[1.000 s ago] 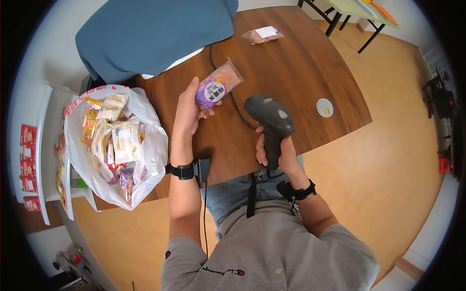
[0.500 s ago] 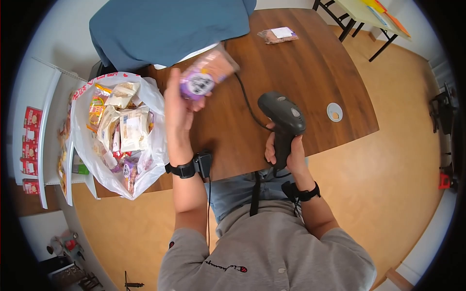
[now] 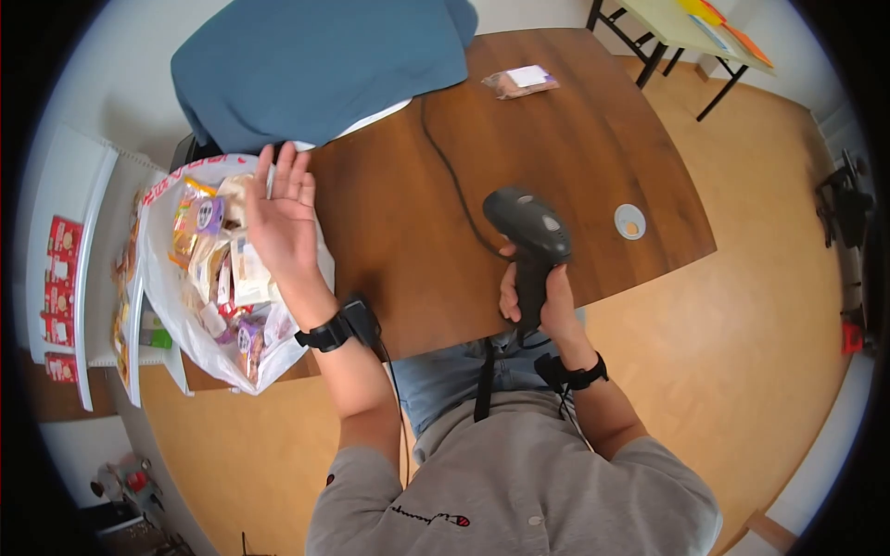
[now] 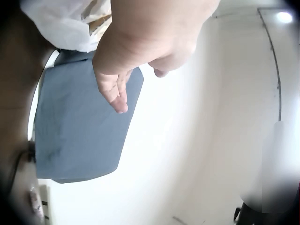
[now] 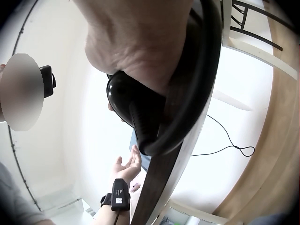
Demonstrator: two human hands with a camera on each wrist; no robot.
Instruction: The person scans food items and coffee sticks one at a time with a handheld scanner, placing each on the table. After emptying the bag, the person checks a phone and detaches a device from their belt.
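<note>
My left hand (image 3: 286,218) is held over the right side of a white plastic bag (image 3: 312,306), palm up with fingers extended and nothing in them. A purple-labelled snack packet (image 3: 209,216) lies in the upper part of the bag, among several other wrapped snacks (image 3: 248,273). In the left wrist view the fingers (image 4: 119,104) also show free of any object. My right hand (image 3: 559,301) grips a black barcode scanner (image 3: 528,227) by its handle near the table's front edge. The scanner's base and cord (image 5: 140,136) show close up in the right wrist view.
Another snack packet (image 3: 521,82) with a white label lies at the back of the wooden table (image 3: 399,250). A blue cloth (image 3: 315,69) covers something at the back left. A round disc (image 3: 629,221) sits near the right edge. Shelves with red boxes (image 3: 61,278) stand left.
My left hand has moved left from over the table to the bag and let go of the purple-labelled snack packet, which is now in the bag. The right hand still holds the scanner.
</note>
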